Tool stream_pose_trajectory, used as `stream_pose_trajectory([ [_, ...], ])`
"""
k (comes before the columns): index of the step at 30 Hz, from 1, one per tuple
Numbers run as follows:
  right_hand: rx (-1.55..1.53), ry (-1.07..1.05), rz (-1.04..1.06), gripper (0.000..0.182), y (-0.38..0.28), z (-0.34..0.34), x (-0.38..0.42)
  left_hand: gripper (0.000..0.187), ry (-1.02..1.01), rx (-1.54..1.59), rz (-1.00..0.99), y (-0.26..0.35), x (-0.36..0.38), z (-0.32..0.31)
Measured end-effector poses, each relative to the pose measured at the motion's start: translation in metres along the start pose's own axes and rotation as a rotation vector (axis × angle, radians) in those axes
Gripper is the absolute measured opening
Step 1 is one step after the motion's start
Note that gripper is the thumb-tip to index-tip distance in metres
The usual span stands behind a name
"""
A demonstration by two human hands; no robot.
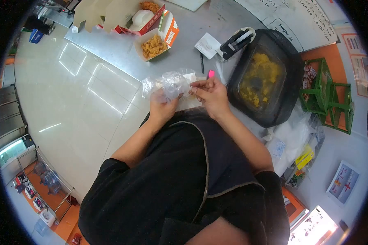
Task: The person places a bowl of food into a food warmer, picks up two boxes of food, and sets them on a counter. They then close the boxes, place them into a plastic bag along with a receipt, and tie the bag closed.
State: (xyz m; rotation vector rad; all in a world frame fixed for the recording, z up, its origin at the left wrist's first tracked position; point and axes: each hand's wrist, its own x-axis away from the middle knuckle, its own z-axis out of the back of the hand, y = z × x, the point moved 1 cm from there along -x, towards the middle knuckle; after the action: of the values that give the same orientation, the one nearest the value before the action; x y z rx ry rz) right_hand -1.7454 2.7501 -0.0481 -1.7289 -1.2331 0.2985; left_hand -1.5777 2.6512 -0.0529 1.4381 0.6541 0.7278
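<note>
- Over the bench (pixel 122 53), left hand (pixel 162 107) grips a clear bag (pixel 171 83), fingers clamped.
- Right hand (pixel 210 94) pinches the bag's edge, fingers together.
- Black tray (pixel 288 73) just right.

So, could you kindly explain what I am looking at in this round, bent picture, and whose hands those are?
There is one picture, taken by a camera worn on a person's head, looking down along their black-clad body; the wide lens bends the edges. There is no machine. The left hand and right hand are the wearer's own, and together they hold a crumpled clear plastic bag above a steel counter. On the counter lie an open carton of fried food, a large black tray with yellow food, a white slip of paper and a green rack. Whether the bag holds anything cannot be told.
</note>
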Motion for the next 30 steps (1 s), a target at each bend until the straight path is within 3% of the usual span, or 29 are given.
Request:
stream_pose_trajectory([
  [4,0.098,-0.034,-0.022,0.043,-0.006,-0.003,0.001,0.017,-0.009,-0.079,0.011,0.002,0.0,0.001],
  [7,0.367,-0.067,0.015,0.044,-0.008,-0.01,0.004,0.018,-0.015,-0.162,-0.03,-0.005,0.0,0.004],
  [9,0.493,-0.054,0.219,0.043,-0.002,-0.007,0.004,0.025,-0.055,-0.195,-0.168,-0.009,-0.001,0.007],
  [10,0.493,-0.062,0.221,0.043,0.0,-0.005,0.003,0.025,-0.048,-0.197,-0.171,-0.012,-0.001,0.006],
  [12,0.715,0.0,0.294,0.04,-0.002,-0.001,0.005,0.031,-0.013,-0.324,-0.39,-0.011,0.0,0.0],
  [16,0.63,-0.009,0.279,0.04,-0.011,-0.01,0.011,0.032,-0.119,-0.287,-0.253,-0.004,-0.005,-0.003],
  [18,0.901,-0.018,0.351,0.035,-0.019,-0.016,0.016,0.026,-0.238,-0.401,-0.271,-0.004,-0.006,-0.001],
  [22,0.94,-0.024,0.372,0.027,0.002,0.015,0.009,0.028,-0.238,-0.49,-0.333,-0.007,-0.003,0.003],
  [24,0.906,0.048,0.378,0.022,0.002,0.029,0.008,0.034,-0.192,-0.455,-0.215,-0.02,0.002,0.005],
  [26,0.977,0.057,0.426,0.021,-0.003,0.026,0.009,0.037,-0.207,-0.639,-0.554,-0.027,0.001,0.006],
  [27,0.966,0.064,0.442,0.021,-0.005,0.019,0.009,0.038,-0.144,-0.533,-0.46,-0.023,0.002,0.003],
  [29,0.886,0.013,0.437,0.024,-0.023,-0.009,0.014,0.034,-0.194,-0.448,-0.504,-0.08,-0.006,0.003],
  [30,0.939,-0.007,0.411,0.026,-0.026,-0.006,0.016,0.043,-0.184,-0.366,-0.452,-0.081,-0.005,0.004],
])
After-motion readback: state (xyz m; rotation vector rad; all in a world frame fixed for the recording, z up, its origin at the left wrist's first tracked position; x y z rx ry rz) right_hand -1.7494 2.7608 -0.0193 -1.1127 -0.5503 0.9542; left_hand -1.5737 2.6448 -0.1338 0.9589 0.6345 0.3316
